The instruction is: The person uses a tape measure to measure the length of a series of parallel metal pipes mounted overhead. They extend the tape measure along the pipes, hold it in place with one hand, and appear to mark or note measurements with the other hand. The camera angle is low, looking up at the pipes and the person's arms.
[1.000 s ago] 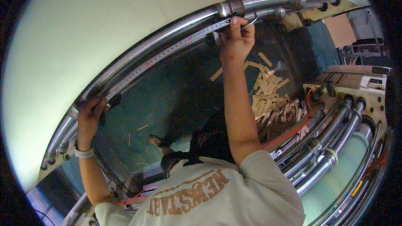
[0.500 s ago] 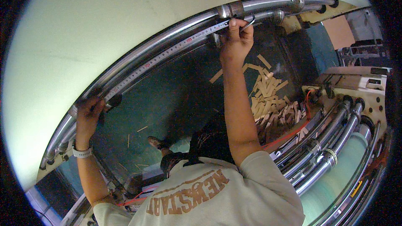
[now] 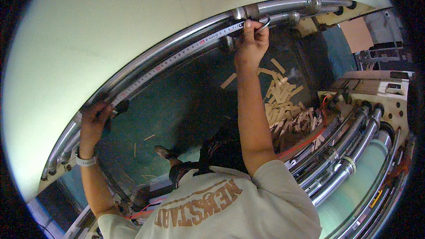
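A tape measure's yellow-white blade [image 3: 177, 57] runs along a curved shiny steel pipe [image 3: 146, 59] overhead. My left hand [image 3: 93, 121], with a white wristband, grips the dark tape measure case [image 3: 120, 106] against the pipe's lower left stretch. My right hand [image 3: 251, 40] is raised to the upper right and pinches the blade's far end against the pipe, just below a pipe coupling [image 3: 248, 12]. A thin metal loop [image 3: 265, 22] sticks out beside its fingers. Both arms come up from my beige shirt.
A pile of short pale wood strips [image 3: 283, 102] lies on the dark green floor [image 3: 177, 106] below. Several parallel steel pipes [image 3: 345, 159] run at the lower right beside red cables. A wooden panel with holes [image 3: 380, 88] stands at right, and a pale wall [image 3: 88, 26] fills the upper left.
My right hand has edged slightly upward along the pipe with the blade's end. The left hand and the case have stayed in place.
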`<action>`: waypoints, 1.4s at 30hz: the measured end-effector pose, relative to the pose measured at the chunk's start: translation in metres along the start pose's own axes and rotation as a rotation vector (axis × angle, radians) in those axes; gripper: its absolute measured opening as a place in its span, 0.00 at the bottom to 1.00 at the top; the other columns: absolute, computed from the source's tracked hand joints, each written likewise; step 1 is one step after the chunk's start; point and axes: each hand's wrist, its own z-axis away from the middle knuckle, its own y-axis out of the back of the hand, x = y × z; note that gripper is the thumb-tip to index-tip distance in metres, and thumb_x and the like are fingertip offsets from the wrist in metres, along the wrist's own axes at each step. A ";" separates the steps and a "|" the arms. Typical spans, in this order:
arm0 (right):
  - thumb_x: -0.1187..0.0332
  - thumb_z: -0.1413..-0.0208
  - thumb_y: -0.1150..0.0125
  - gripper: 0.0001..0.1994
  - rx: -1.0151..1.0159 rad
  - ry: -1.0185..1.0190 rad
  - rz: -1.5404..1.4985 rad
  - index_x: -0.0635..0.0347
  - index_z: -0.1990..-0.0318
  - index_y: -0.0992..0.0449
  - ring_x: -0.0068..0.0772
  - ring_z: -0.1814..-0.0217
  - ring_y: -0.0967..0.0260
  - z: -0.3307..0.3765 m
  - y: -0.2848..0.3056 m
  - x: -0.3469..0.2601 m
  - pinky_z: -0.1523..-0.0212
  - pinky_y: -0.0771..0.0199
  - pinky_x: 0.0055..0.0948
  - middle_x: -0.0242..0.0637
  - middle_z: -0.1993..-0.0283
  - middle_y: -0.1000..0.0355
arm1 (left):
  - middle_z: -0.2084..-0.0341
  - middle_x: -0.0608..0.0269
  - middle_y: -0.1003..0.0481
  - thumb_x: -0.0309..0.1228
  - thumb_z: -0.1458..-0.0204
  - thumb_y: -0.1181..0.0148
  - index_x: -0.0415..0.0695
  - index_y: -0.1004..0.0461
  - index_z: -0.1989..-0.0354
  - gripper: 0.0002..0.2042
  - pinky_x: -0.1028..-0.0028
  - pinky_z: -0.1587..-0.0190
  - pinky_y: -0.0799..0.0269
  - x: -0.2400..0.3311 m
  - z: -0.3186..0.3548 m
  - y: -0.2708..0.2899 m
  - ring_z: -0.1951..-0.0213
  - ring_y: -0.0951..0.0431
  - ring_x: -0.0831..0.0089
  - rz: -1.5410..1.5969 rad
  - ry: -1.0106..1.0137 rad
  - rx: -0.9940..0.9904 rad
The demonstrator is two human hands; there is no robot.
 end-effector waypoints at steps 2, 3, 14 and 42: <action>0.69 0.50 0.45 0.05 -0.005 0.000 0.002 0.53 0.73 0.34 0.11 0.86 0.52 0.000 0.000 -0.001 0.89 0.55 0.13 0.21 0.82 0.42 | 0.79 0.62 0.27 0.28 0.51 0.48 0.38 0.28 0.70 0.06 0.79 0.71 0.35 0.002 0.000 0.000 0.75 0.29 0.77 0.023 0.015 0.001; 0.69 0.50 0.45 0.04 -0.006 0.000 0.001 0.53 0.73 0.34 0.10 0.86 0.52 0.000 -0.001 -0.001 0.89 0.55 0.13 0.21 0.82 0.42 | 0.80 0.62 0.27 0.28 0.51 0.48 0.38 0.28 0.70 0.06 0.79 0.71 0.35 0.000 0.001 -0.001 0.75 0.29 0.77 0.054 0.029 0.008; 0.68 0.50 0.44 0.06 -0.013 -0.003 0.019 0.52 0.74 0.35 0.11 0.86 0.52 -0.002 -0.002 -0.002 0.89 0.55 0.13 0.21 0.82 0.42 | 0.82 0.63 0.29 0.30 0.50 0.49 0.38 0.29 0.74 0.08 0.79 0.74 0.38 0.005 0.000 0.004 0.78 0.32 0.77 0.039 0.000 -0.052; 0.71 0.51 0.44 0.04 0.022 0.003 0.037 0.56 0.72 0.33 0.19 0.71 0.41 -0.004 0.002 0.003 0.71 0.37 0.20 0.26 0.73 0.35 | 0.79 0.64 0.28 0.36 0.51 0.47 0.41 0.28 0.68 0.10 0.79 0.69 0.36 0.006 0.019 0.021 0.75 0.31 0.78 -0.083 0.137 -0.030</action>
